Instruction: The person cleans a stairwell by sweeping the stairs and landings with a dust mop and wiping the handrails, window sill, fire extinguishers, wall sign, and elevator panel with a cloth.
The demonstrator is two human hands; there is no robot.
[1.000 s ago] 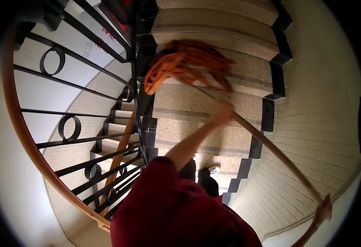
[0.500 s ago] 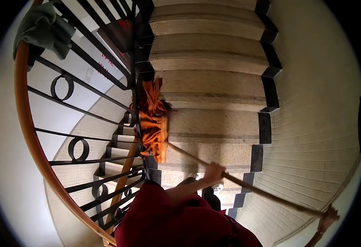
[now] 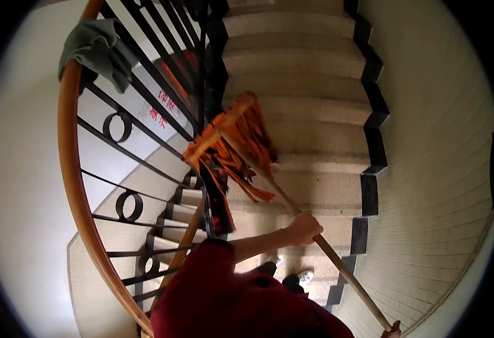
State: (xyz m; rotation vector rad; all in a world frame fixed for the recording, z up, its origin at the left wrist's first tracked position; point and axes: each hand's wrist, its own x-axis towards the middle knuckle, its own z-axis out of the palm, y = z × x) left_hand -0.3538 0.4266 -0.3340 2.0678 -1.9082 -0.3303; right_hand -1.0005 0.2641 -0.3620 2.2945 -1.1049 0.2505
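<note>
A mop point(image 3: 233, 127) with a wooden handle and a head of orange and dark cloth strips is over the stairs, beside the railing. Its head is tilted, with strips hanging loose below the head bar; whether any touch a step I cannot tell. My left hand point(image 3: 305, 228) is wrapped round the middle of the handle. Near the handle's end, at the lower right edge of the view, my right hand point(image 3: 392, 329) grips it, only partly visible.
Stone stairs point(image 3: 309, 135) with black side edging run up between a tiled wall point(image 3: 427, 186) and a black metal railing point(image 3: 162, 208). A grey-green cloth point(image 3: 97, 50) drapes over the wooden handrail point(image 3: 69, 146). My shoes point(image 3: 304, 276) stand on a lower step. More steps show through the bars.
The mop head has swung up and turned over, its strips now hanging toward me. My right hand has moved down and to the left with the handle's end. The view has shifted slightly.
</note>
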